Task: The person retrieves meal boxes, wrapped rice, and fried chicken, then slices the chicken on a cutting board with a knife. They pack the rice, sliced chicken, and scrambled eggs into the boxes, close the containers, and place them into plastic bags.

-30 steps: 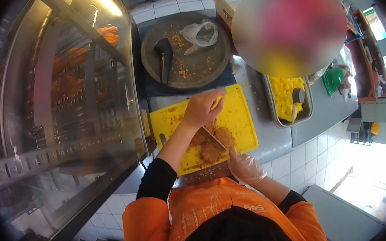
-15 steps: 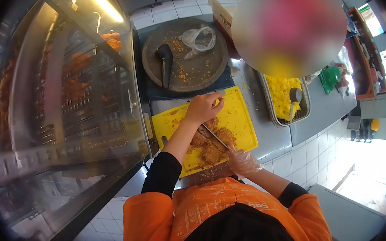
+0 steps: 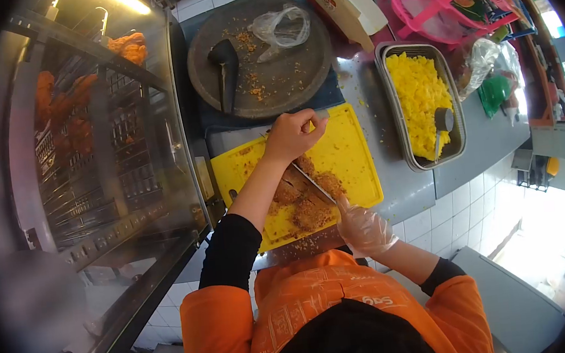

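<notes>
My right hand [image 3: 365, 228], in a clear plastic glove, grips one end of a knife [image 3: 313, 183]; its handle is hidden in the glove. The blade runs up and left across brown, crumb-coated fried pieces [image 3: 311, 213] on a yellow cutting board [image 3: 350, 143]. My bare left hand [image 3: 296, 136] is above the far part of the knife, fingers curled in, with nothing visible in them. The blade passes beneath my left wrist; whether they touch I cannot tell. Dark crumbs are scattered over the board.
Behind the board, a round dark tray [image 3: 268, 93] holds black tongs or a scoop [image 3: 225, 74] and a plastic bag [image 3: 281, 29]. Rightward are a metal pan [image 3: 384, 67] of yellow food, an open carton [image 3: 348, 9] and a pink basket [image 3: 426, 9]. A glass cabinet [image 3: 107, 165] borders the left.
The camera view has shifted, bringing the pan and pink basket into fuller view. Both hands keep nearly the same places over the board, with the knife still in my right hand.
</notes>
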